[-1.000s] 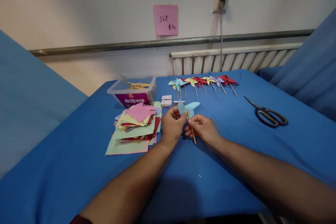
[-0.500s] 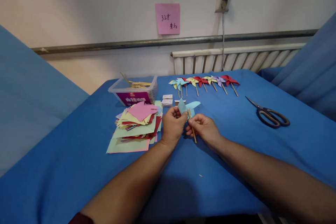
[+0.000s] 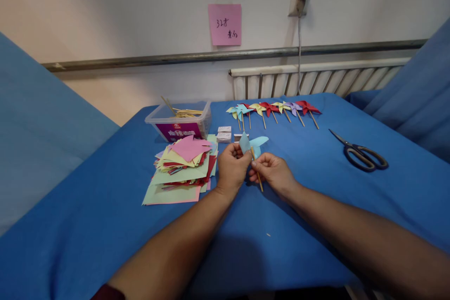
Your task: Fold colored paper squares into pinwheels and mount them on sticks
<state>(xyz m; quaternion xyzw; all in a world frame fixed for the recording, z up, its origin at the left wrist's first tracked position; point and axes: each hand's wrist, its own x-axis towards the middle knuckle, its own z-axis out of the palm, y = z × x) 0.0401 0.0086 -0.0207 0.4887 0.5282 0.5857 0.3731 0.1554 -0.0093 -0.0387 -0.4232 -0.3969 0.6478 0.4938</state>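
Observation:
Over the middle of the blue table my left hand (image 3: 230,168) pinches a light blue paper pinwheel (image 3: 253,144) by its folded blades. My right hand (image 3: 274,172) grips the thin wooden stick (image 3: 259,182) that runs down behind the pinwheel, its lower end pointing at the cloth. The two hands touch each other at the fingertips. Just left of my left hand lies a loose stack of coloured paper squares (image 3: 183,164).
A row of several finished pinwheels (image 3: 274,110) lies at the far edge. A clear plastic tub of sticks (image 3: 179,119) stands behind the paper stack, small white boxes (image 3: 223,134) beside it. Black-handled scissors (image 3: 360,152) lie at the right. Blue partitions flank the table (image 3: 105,215).
Both hands stay in place on the pinwheel and stick; only the fingers have shifted slightly. The view has drifted a little.

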